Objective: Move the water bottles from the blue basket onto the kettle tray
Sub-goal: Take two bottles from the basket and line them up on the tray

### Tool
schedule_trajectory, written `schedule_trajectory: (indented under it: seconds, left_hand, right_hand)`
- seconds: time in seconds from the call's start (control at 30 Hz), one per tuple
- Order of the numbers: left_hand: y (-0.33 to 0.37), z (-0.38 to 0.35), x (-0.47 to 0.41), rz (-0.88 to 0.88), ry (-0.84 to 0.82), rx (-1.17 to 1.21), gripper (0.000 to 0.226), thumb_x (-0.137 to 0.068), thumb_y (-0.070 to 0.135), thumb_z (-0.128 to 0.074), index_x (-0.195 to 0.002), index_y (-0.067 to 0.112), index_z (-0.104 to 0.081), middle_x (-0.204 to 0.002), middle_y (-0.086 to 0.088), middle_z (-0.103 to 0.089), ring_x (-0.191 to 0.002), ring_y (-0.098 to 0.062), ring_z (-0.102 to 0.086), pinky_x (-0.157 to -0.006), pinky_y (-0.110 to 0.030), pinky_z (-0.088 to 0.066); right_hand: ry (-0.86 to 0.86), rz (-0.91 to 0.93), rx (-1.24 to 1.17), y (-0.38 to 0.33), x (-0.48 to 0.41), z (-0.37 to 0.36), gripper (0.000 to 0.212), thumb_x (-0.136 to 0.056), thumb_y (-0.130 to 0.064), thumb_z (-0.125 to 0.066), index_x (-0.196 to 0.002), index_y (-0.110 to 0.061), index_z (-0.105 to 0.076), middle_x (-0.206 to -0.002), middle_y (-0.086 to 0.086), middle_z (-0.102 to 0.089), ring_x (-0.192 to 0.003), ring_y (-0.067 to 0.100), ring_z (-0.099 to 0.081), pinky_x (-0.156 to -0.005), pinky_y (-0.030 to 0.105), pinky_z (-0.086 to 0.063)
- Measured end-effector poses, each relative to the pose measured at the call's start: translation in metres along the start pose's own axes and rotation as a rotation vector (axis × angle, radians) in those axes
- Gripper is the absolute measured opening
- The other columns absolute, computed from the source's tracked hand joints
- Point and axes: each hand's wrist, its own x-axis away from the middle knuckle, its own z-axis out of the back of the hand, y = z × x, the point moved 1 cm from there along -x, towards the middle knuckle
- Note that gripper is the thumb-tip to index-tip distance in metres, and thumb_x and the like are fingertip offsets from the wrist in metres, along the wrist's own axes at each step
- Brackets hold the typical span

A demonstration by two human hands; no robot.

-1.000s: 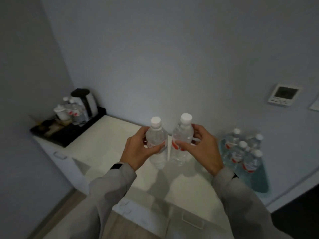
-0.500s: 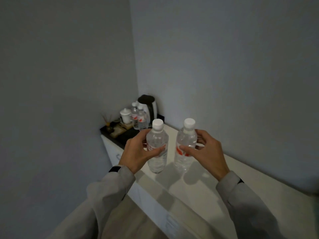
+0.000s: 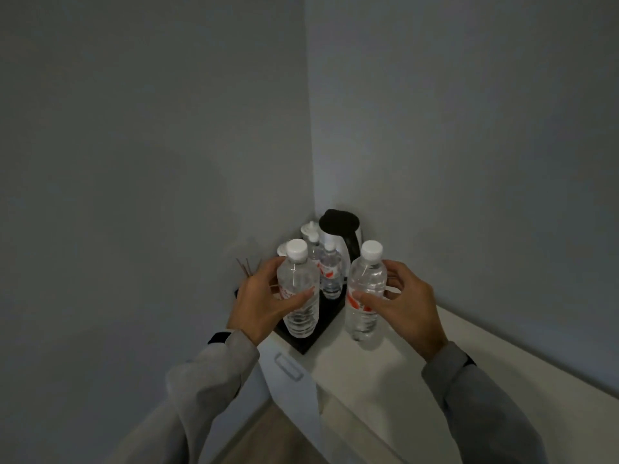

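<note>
My left hand [image 3: 259, 303] grips a clear water bottle [image 3: 299, 293] with a white cap and red label, held upright over the near end of the black kettle tray [image 3: 316, 333]. My right hand [image 3: 407, 308] grips a second bottle [image 3: 365, 293] of the same kind, upright above the white counter just right of the tray. On the tray stand the black-lidded kettle [image 3: 340, 234] and two more small bottles [image 3: 330, 272] behind the held ones. The blue basket is out of view.
The tray sits in the corner where two grey walls meet, on a white cabinet top [image 3: 385, 370] with a drawer handle [image 3: 288, 366]. White lidded cups [image 3: 308, 229] and thin reed sticks [image 3: 248, 267] stand at the tray's back and left.
I have turned and moved left toward the corner. Both held bottles have come much closer to the tray; the left one is now over it. The blue basket left the view.
</note>
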Motion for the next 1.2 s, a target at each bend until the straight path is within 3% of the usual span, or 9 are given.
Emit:
schedule_trajectory:
  seconds: [0.23,0.4,0.57,0.63,0.77,0.83,0.97,1.1,1.2]
  left_hand:
    - [-0.069,0.037,-0.058,-0.042,-0.114,0.1,0.058,-0.07,0.044,-0.083,-0.12,0.032,-0.057,-0.111,0.025,-0.068,-0.101,0.005,-0.065,-0.082,-0.012,-0.053]
    - [-0.111,0.063,-0.102,-0.084,-0.229,0.14,0.056,-0.069,0.047,-0.083,-0.117,0.049,-0.054,-0.11,0.037,-0.064,-0.1,0.01,-0.063,-0.076,-0.005,-0.049]
    - [-0.149,0.059,-0.131,-0.112,-0.312,0.132,0.06,-0.068,0.06,-0.077,-0.121,0.044,-0.054,-0.11,0.026,-0.068,-0.102,0.006,-0.064,-0.082,-0.015,-0.054]
    - [-0.164,0.05,-0.141,-0.078,-0.344,0.132,0.062,-0.066,0.063,-0.077,-0.121,0.047,-0.053,-0.112,0.026,-0.067,-0.103,0.005,-0.064,-0.083,-0.018,-0.055]
    - [-0.187,0.029,-0.16,-0.005,-0.403,0.147,0.058,-0.065,0.053,-0.083,-0.11,0.066,-0.049,-0.106,0.045,-0.06,-0.1,0.017,-0.059,-0.075,-0.002,-0.048]
    - [-0.198,0.018,-0.167,0.026,-0.439,0.131,0.059,-0.067,0.049,-0.084,-0.108,0.068,-0.047,-0.102,0.045,-0.061,-0.097,0.018,-0.059,-0.072,-0.001,-0.047]
    - [-0.218,-0.003,-0.175,0.069,-0.458,0.072,0.05,-0.068,0.047,-0.084,-0.104,0.055,-0.051,-0.094,0.03,-0.062,-0.085,0.009,-0.059,-0.069,-0.005,-0.047]
    - [-0.236,-0.02,-0.183,0.115,-0.53,0.05,0.057,-0.069,0.042,-0.085,-0.117,0.033,-0.054,-0.105,0.011,-0.066,-0.092,-0.011,-0.063,-0.069,-0.009,-0.047]
    - [-0.252,-0.033,-0.191,0.13,-0.568,0.06,0.061,-0.068,0.041,-0.085,-0.119,0.03,-0.053,-0.109,0.007,-0.066,-0.099,-0.017,-0.065,-0.073,-0.015,-0.048]
  right_hand:
    - [0.137,0.004,0.094,0.003,-0.034,-0.069,0.062,-0.066,-0.029,-0.09,-0.119,-0.029,-0.059,-0.11,-0.015,-0.069,-0.103,0.001,-0.068,-0.086,0.021,-0.058]
    - [0.287,-0.017,0.204,-0.001,-0.045,-0.118,0.067,-0.064,-0.043,-0.087,-0.123,-0.022,-0.06,-0.111,-0.011,-0.069,-0.101,0.005,-0.068,-0.083,0.023,-0.059]
    - [0.383,-0.133,0.233,0.014,-0.059,-0.146,0.056,-0.059,-0.046,-0.091,-0.104,-0.052,-0.058,-0.1,-0.028,-0.07,-0.096,-0.006,-0.067,-0.078,0.015,-0.057]
    - [0.418,-0.167,0.253,0.025,-0.067,-0.153,0.055,-0.057,-0.047,-0.091,-0.102,-0.049,-0.059,-0.097,-0.024,-0.071,-0.093,-0.005,-0.067,-0.079,0.019,-0.059]
    - [0.451,-0.186,0.352,0.051,-0.083,-0.164,0.065,-0.059,-0.056,-0.088,-0.113,-0.035,-0.06,-0.103,-0.014,-0.068,-0.096,0.006,-0.067,-0.085,0.032,-0.059]
    - [0.465,-0.223,0.359,0.065,-0.088,-0.168,0.067,-0.06,-0.055,-0.088,-0.116,-0.031,-0.06,-0.105,-0.01,-0.07,-0.096,0.011,-0.067,-0.086,0.037,-0.059]
    - [0.471,-0.293,0.339,0.092,-0.097,-0.176,0.067,-0.062,-0.05,-0.089,-0.119,-0.029,-0.06,-0.105,-0.01,-0.071,-0.096,0.013,-0.068,-0.087,0.039,-0.058]
    - [0.449,-0.354,0.35,0.109,-0.106,-0.184,0.068,-0.063,-0.047,-0.089,-0.122,-0.027,-0.059,-0.109,-0.004,-0.072,-0.1,0.018,-0.069,-0.086,0.039,-0.058]
    - [0.457,-0.385,0.338,0.12,-0.113,-0.191,0.068,-0.065,-0.048,-0.087,-0.123,-0.025,-0.059,-0.114,-0.001,-0.071,-0.104,0.021,-0.067,-0.088,0.041,-0.057]
